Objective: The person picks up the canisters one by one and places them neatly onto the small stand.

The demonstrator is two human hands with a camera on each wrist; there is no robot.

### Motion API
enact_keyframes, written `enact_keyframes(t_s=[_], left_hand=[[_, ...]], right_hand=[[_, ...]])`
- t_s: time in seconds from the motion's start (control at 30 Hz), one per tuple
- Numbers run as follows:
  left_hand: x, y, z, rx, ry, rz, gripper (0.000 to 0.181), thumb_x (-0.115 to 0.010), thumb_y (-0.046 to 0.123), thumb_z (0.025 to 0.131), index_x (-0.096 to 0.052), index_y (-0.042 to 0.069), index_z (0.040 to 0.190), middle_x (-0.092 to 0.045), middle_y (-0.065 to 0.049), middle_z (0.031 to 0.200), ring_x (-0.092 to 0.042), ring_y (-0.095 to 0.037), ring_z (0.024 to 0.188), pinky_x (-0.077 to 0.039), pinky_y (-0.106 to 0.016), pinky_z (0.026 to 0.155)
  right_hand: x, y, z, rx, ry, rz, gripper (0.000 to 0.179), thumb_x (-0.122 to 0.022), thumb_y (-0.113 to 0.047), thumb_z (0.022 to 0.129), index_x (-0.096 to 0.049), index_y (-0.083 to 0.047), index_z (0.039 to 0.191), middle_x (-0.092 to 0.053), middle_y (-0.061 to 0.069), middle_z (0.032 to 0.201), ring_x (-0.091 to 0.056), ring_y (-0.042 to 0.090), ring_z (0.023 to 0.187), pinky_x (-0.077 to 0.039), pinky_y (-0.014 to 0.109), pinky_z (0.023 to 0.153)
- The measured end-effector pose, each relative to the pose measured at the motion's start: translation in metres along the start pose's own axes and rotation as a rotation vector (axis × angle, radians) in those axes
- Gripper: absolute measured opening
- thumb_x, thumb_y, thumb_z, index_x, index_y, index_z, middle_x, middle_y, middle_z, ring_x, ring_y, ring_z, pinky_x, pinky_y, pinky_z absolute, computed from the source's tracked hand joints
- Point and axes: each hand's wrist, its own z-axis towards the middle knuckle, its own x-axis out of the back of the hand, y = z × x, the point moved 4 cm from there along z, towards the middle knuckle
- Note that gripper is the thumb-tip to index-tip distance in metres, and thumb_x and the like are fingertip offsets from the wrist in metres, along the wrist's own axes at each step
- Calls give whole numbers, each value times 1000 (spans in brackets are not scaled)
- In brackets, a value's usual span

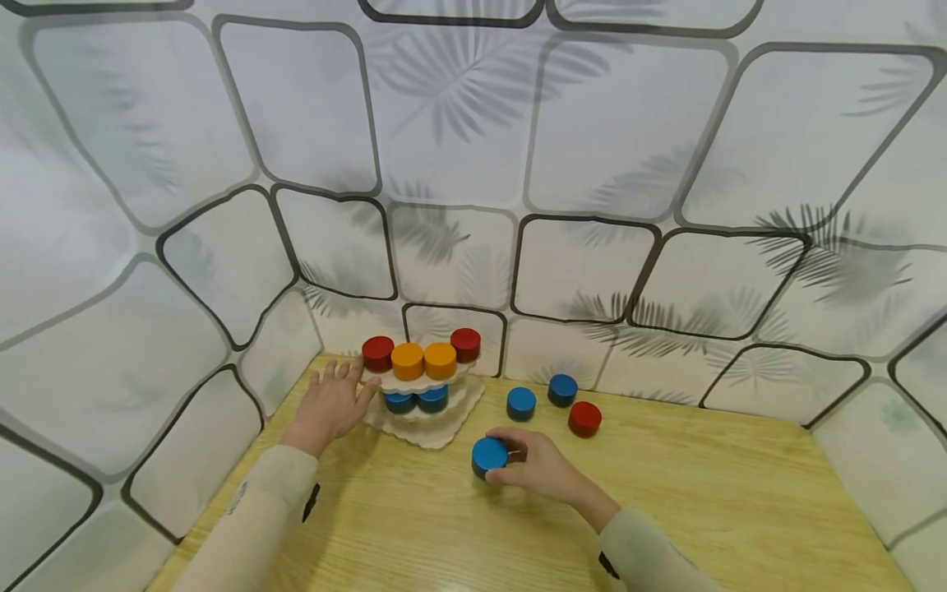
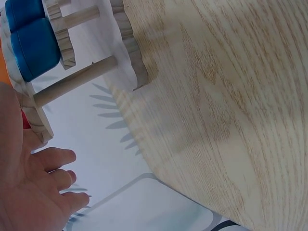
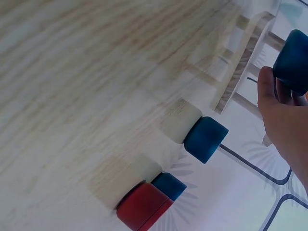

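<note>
A tiered wooden stand with wavy edges (image 1: pixel 436 432) stands toward the back left of the table. Its upper tier carries two red round tins (image 1: pixel 378 353) and two orange tins (image 1: pixel 408 362); two blue tins (image 1: pixel 432 399) sit on the tier below. My left hand (image 1: pixel 333 403) touches the left side of the upper tier, fingers loosely extended, and its palm side shows in the left wrist view (image 2: pixel 33 187). Between thumb and fingers my right hand (image 1: pixel 540 467) grips a blue round tin (image 1: pixel 489 457), in front and to the right of the stand. That tin is raised off the table in the right wrist view (image 3: pixel 293 62).
Two more blue tins (image 1: pixel 521 404) and a red tin (image 1: pixel 585 419) stand on the wooden table (image 1: pixel 703 493), beyond the right hand. Patterned white sheeting (image 1: pixel 451 255) walls the table at the back and sides, close behind the stand.
</note>
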Motion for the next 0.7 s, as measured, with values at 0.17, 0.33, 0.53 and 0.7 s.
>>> enact_keyframes(t_s=[0.17,0.33,0.53,0.7], left_hand=[[-1,0,1,-1,1,3,74,-28,52,114,-28,-2,165,-39,-33,163,-27,-59,154,-21,-75,123],[0,1,0,-12,16,12,73,-29,51,114,-30,-3,164,-42,-34,161,-31,-59,152,-23,-76,122],[0,1,0,-17,22,16,72,-29,49,115,-30,-4,164,-43,-34,160,-32,-59,151,-24,-76,121],[0,1,0,-14,13,13,72,-29,49,115,-29,-3,164,-42,-35,160,-31,-59,152,-23,-76,121]], right_hand=[[2,-3,9,-8,53,-16,59,-83,-19,92,-62,-1,144,-68,17,139,-70,29,117,-59,43,102],[6,-6,17,-27,100,-30,60,-84,-22,92,-62,-2,144,-68,18,138,-72,26,111,-61,39,97],[8,-6,30,-30,146,-56,63,-83,-22,93,-59,2,147,-68,21,139,-74,26,108,-62,39,94],[9,-9,38,-42,185,-70,61,-82,-23,93,-60,0,146,-69,20,137,-73,24,106,-62,40,94]])
